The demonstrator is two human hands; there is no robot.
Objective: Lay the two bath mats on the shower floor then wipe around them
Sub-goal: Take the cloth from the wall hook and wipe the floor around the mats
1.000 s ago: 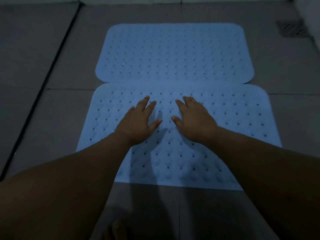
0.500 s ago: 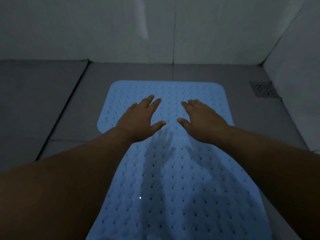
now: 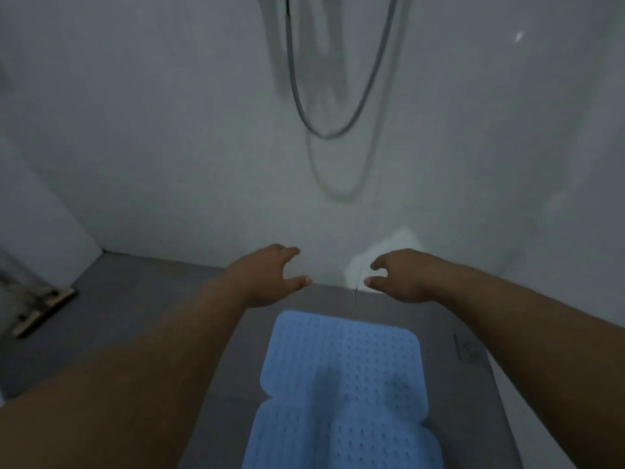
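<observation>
Head view: both hands (image 3: 333, 279) hover empty, fingers loose, beyond the bath mats (image 3: 345, 384).

I saw the grey shower floor (image 3: 297, 333) carrying two pale blue perforated bath mats: the far mat (image 3: 345, 353) and the near mat (image 3: 338, 438) lay flat, edges touching. A floor drain (image 3: 468, 348) sat near the far mat's right side.

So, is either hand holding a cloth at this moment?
No: the left hand and right hand hover with nothing in them above the floor.
</observation>
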